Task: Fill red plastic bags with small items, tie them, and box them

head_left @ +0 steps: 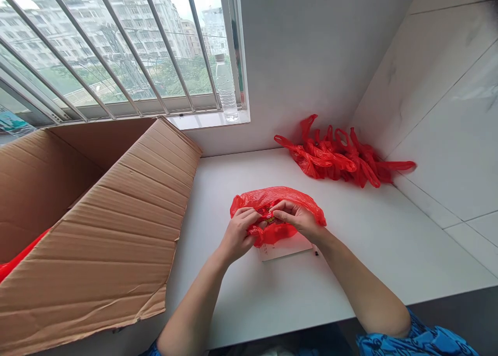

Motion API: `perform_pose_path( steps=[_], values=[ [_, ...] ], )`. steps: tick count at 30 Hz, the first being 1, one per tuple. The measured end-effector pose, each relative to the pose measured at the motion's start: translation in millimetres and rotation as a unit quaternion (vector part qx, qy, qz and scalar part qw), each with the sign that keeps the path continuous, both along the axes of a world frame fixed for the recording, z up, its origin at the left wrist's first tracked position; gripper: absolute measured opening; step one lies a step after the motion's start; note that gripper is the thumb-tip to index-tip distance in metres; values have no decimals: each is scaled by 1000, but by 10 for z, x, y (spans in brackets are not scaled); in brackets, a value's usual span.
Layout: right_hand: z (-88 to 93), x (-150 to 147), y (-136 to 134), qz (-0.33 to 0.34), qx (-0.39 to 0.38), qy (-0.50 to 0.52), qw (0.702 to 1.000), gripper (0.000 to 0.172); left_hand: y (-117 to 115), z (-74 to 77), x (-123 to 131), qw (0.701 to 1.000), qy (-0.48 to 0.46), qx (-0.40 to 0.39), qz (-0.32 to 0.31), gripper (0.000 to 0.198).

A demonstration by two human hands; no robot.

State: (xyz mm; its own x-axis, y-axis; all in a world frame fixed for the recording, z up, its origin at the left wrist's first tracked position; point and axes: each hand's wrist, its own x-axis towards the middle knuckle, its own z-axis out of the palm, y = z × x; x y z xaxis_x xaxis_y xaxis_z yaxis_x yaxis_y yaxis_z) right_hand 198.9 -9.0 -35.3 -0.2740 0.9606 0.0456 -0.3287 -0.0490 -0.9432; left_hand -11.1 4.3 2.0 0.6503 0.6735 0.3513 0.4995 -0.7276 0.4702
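A red plastic bag point(278, 194) lies spread on the white table in front of me. At its opening is a small red packet point(270, 218) with yellow and dark print; its contents are hidden. My left hand point(241, 232) comes from the left, fingers closed on the packet's left end, with bag film bunched beneath them. My right hand point(299, 219) reaches in from the right and pinches the packet's other end between thumb and fingers. Partly under the bag is a white sheet or booklet point(286, 250) with faint writing. By its right corner shows the dark tip of a pen-like object point(316, 251).
An open cardboard box point(128, 216) stands on the left, with something red point(19, 255) inside. Crumpled red plastic bags point(338, 156) are heaped against the back wall at right. A clear bottle point(226, 89) stands on the sill of the barred window. A tiled wall point(447, 138) bounds the right.
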Motion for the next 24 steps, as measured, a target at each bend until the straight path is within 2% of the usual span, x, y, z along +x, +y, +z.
perform_pose_path(
  steps=[6, 9, 11, 13, 16, 21, 24],
  values=[
    [-23, -42, 2, -14, 44, 1, 999, 24, 3, 6, 12, 1000, 8, 11, 7, 17],
    [-15, -8, -15, -55, 77, -81, 992, 23, 10, 25, -10, 1000, -2, 9, 19, 22],
    [-20, 45, -18, -106, 83, -181, 974, 22, 18, 51, -52, 999, -24, 1, 41, 27],
    [-45, 99, -9, -167, 76, -280, 942, 23, 25, 77, -106, 996, -61, -9, 66, 37],
    [-115, 141, 22, -233, 62, -345, 907, 27, 26, 97, -167, 988, -124, -19, 90, 60],
    [-190, 133, 63, -205, 24, -367, 907, 38, 3, 93, -164, 982, -162, -31, 93, 76],
    [-125, 142, 55, -196, 48, -381, 902, 33, -12, 88, -156, 981, -169, -27, 94, 79]
  ],
)
